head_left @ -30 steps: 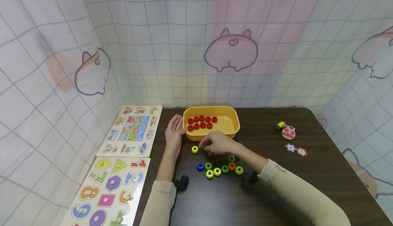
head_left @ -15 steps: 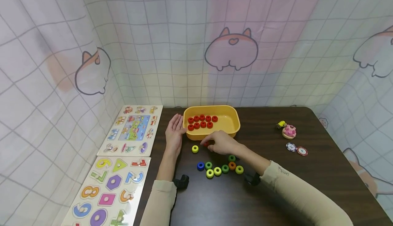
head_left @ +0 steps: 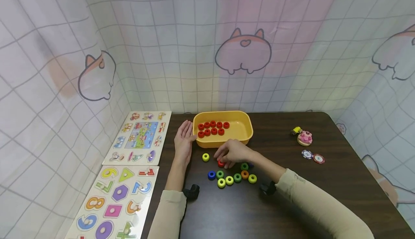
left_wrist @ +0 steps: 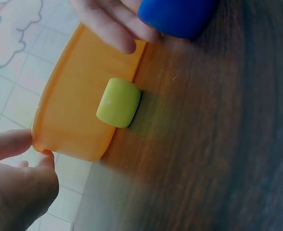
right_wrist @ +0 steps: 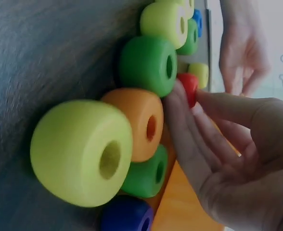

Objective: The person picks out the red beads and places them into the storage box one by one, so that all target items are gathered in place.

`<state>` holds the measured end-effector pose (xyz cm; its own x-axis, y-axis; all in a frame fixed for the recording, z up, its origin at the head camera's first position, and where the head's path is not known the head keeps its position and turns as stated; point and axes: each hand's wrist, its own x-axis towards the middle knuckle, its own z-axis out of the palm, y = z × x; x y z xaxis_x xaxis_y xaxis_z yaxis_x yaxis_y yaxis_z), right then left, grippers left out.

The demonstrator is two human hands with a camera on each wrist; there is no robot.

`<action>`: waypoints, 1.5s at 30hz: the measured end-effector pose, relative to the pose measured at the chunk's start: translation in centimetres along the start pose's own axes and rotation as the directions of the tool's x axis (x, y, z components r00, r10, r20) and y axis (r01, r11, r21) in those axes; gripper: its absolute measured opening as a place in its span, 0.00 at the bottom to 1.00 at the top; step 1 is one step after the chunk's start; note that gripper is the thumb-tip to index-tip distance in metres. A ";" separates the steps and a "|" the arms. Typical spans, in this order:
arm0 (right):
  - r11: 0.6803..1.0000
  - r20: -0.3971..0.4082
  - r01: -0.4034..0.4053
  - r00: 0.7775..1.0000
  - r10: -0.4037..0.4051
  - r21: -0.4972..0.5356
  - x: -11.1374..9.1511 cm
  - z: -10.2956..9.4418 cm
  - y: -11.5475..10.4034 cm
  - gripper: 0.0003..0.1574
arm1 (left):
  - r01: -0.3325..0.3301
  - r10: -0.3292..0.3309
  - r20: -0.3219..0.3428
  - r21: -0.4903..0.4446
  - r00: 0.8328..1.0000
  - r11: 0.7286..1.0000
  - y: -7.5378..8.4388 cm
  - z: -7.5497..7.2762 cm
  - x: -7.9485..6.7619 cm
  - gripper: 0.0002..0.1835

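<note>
My right hand (head_left: 234,150) pinches a red bead (right_wrist: 188,86) between thumb and fingers, low over the table just in front of the yellow tray (head_left: 240,127). Open and straight-fingered, my left hand (head_left: 183,143) lies along the tray's left end, its thumb touching the rim. Inside the tray, several red beads (head_left: 214,131) stand in two rows on the left. A yellow bead (head_left: 205,157) sits between my hands. Closer to me are a blue bead (head_left: 212,175), an orange bead (head_left: 244,175) and several green and yellow ones; another dark blue bead (right_wrist: 127,214) is partly hidden.
Two wooden puzzle boards, one with pictures (head_left: 139,138) and one with numbers and shapes (head_left: 111,199), lie at the left. A pink-topped toy (head_left: 304,138), a small yellow-and-black toy (head_left: 295,131) and two poker chips (head_left: 312,156) are at the right. Patterned cloth (head_left: 181,51) surrounds the table.
My right hand has drawn slightly back from the tray towards me, and the red bead in its fingers now shows more fully. The left hand has stayed at the tray.
</note>
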<state>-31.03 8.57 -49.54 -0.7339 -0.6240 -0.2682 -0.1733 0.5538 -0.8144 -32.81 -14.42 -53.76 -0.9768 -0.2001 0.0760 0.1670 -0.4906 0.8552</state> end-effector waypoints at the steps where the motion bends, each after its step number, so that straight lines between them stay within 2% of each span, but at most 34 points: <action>1: 0.999 0.016 -0.014 1.000 0.014 0.036 0.0 0.0 0.1 0.13 | 0.003 -0.003 0.000 -0.002 1.000 1.000 0.0 0.0 0.0 0.40; 7: 0.986 0.117 -0.061 0.992 0.043 0.155 0.1 -1.2 -0.7 0.15 | 0.002 -0.002 -0.001 -0.006 1.000 1.000 0.1 -0.2 -0.1 0.39; 10: 0.976 0.155 -0.058 0.988 0.025 0.212 0.2 -2.7 -1.6 0.17 | -0.003 0.003 0.002 -0.005 1.000 1.000 0.0 -0.2 -0.1 0.39; 12: 0.972 0.150 -0.054 0.988 0.020 0.228 0.4 -4.0 -2.2 0.18 | -0.004 0.004 0.003 -0.001 1.000 1.000 0.0 -0.1 -0.2 0.40; 17: 0.966 0.064 -0.079 0.996 0.065 0.246 1.3 -7.5 -2.8 0.20 | 0.017 -0.017 -0.017 -0.010 1.000 1.000 -0.2 0.1 -0.3 0.39; 22: 0.969 -0.071 -0.107 0.989 0.126 0.224 3.1 -9.7 -1.7 0.19 | 0.026 -0.026 0.004 -0.033 1.000 0.999 -0.4 0.4 -0.3 0.41; 27: 0.972 -0.159 -0.151 0.971 0.181 0.182 5.1 -10.2 0.7 0.20 | 0.034 -0.033 0.030 -0.044 0.999 0.998 -0.5 0.6 -0.3 0.41; 31: 0.971 -0.189 -0.175 0.960 0.205 0.164 5.8 -9.7 2.4 0.20 | 0.047 -0.045 0.035 -0.053 0.998 0.997 -0.8 0.9 -0.4 0.41; 35: 0.978 -0.207 -0.148 0.962 0.176 0.145 5.4 -9.2 3.0 0.19 | 0.049 -0.047 0.027 -0.054 0.999 0.997 -1.0 0.9 -0.3 0.41; 40: 0.989 -0.244 -0.062 0.965 0.093 0.133 4.1 -9.3 2.4 0.17 | 0.015 -0.015 0.008 -0.021 1.000 1.000 -0.9 0.7 0.1 0.40; 42: 0.995 -0.272 -0.010 0.961 0.038 0.102 3.3 -9.4 1.9 0.16 | 0.006 -0.006 0.006 -0.015 1.000 1.000 -0.7 0.5 0.3 0.41; 45: 0.998 -0.332 0.061 0.942 -0.049 0.027 2.1 -9.5 1.5 0.14 | 0.005 -0.005 0.000 -0.002 1.000 1.000 -0.5 0.2 0.6 0.42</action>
<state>-39.08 13.29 -46.44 -0.9011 -0.4317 -0.0418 -0.2002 0.4993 -0.8430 -33.48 -14.15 -54.03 -0.9777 -0.1975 0.0713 0.1619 -0.4930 0.8548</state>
